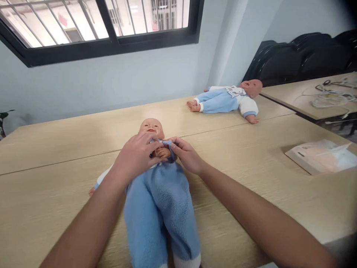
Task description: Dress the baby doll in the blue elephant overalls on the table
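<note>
A baby doll (167,193) in blue fleece trousers lies on its back before me, its head away from me. Over its chest, my left hand (138,150) curls its fingers around the doll's small hand (162,152), with the thumb near a blue edge of cloth. My right hand (185,152) pinches that blue sleeve cuff (168,143) between thumb and forefinger, beside the doll's wrist. My hands cover most of the doll's top. Its other arm, in a white sleeve with a blue cuff, reaches out at the left, partly behind my forearm.
A second doll (223,99) in similar clothes lies at the table's back right. Nearer on the right is an open box (315,156) with clear plastic. White cables (331,96) lie on another table, with stacked black chairs (304,56) behind. A seam crosses the wooden table (55,204).
</note>
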{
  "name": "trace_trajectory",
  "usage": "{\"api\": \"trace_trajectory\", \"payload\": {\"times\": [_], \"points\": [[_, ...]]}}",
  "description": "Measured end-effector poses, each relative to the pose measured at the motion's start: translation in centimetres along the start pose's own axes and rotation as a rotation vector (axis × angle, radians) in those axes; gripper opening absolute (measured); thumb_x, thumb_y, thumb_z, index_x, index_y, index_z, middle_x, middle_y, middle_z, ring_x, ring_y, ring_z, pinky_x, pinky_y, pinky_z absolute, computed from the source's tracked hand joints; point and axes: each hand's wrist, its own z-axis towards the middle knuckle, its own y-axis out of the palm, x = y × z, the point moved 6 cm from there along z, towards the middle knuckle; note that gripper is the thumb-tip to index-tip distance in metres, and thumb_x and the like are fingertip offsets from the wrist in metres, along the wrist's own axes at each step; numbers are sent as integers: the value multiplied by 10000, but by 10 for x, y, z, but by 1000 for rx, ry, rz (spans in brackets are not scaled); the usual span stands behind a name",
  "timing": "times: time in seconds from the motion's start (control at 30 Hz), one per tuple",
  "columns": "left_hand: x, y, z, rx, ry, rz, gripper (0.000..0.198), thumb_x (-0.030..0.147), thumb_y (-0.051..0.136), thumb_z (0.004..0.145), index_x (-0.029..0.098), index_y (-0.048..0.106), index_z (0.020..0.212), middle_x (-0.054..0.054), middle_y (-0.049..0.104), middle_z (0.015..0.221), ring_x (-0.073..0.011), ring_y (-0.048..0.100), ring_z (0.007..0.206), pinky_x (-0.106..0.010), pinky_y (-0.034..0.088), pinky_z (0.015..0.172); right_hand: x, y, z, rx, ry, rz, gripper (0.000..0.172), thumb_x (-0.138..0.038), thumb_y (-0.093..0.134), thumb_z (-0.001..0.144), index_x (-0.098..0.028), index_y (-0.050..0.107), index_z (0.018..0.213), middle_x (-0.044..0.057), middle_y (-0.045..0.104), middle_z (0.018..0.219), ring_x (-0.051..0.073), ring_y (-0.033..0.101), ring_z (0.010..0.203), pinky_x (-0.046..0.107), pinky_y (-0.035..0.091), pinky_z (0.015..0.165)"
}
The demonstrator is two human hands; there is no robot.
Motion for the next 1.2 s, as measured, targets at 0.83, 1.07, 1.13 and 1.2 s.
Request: {"api": "trace_trajectory", "payload": {"times": [0.83, 1.07, 1.13, 1.2], "points": [[81, -26, -14, 177, 368, -113, 144, 258, 647, 874, 232, 653, 1016, -38, 659, 968, -177, 669, 850, -304, 577, 675, 40, -56, 29, 37, 259, -14, 283, -483, 698, 864, -207, 637, 850, -11, 670, 796, 154, 585, 740, 275, 490, 695], [11, -56, -18, 658, -196, -204, 214, 348, 729, 868, 260, 720, 1063, -54, 597, 1008, -227, 639, 960, -395, 587, 844, 38, -37, 18, -53, 278, 199, 364, -515, 730, 861, -213, 754, 1063, 45, 791, 1064, 207, 704, 924, 315, 554, 802], [-5, -56, -21, 711, -294, -239, 183, 359, 712, 894, 255, 727, 1043, -59, 585, 1024, -227, 634, 985, -391, 584, 851, 38, -31, 8, -129, 348, 277, 446, -570, 716, 855, -208, 743, 1114, 59, 786, 1074, 210, 709, 910, 321, 565, 794], [-12, -57, -22, 730, -319, -264, 169, 367, 704, 907, 253, 732, 1029, -67, 581, 1040, -230, 631, 992, -393, 583, 845, 36, -28, 1, -204, 372, 260, 503, -528, 775, 798, -206, 715, 1180, 57, 776, 1077, 210, 708, 902, 318, 571, 786]]}}
